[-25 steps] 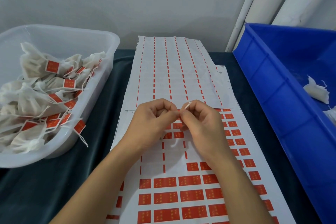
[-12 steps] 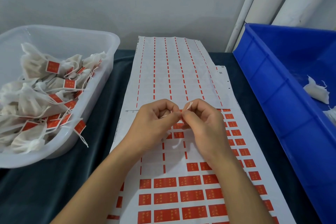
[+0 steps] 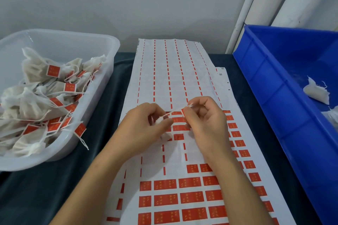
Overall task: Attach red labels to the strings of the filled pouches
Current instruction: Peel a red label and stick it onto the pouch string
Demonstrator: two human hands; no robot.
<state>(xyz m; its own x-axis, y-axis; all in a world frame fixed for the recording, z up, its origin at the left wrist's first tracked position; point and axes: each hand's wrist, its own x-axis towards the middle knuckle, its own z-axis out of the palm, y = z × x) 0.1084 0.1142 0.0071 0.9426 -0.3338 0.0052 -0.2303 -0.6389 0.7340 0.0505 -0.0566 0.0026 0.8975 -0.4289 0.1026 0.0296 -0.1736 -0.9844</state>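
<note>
Left hand (image 3: 146,129) is gripping a small pouch (image 3: 161,120) in curled fingers, steadying it above the label sheet (image 3: 164,197) on the desk (image 3: 36,197). Right hand (image 3: 206,120) is pinching the string (image 3: 175,110), pulling it taut between both hands, probably so a red label (image 3: 182,111) can fold around it; the label is barely visible at the fingertips. Labelled pouches are lying in the clear tub (image 3: 109,45) on the left; unlabelled ones are waiting in the blue bin (image 3: 265,71) on the right.

Both hands (image 3: 175,124) pinching pouch string (image 3: 175,113)
</note>
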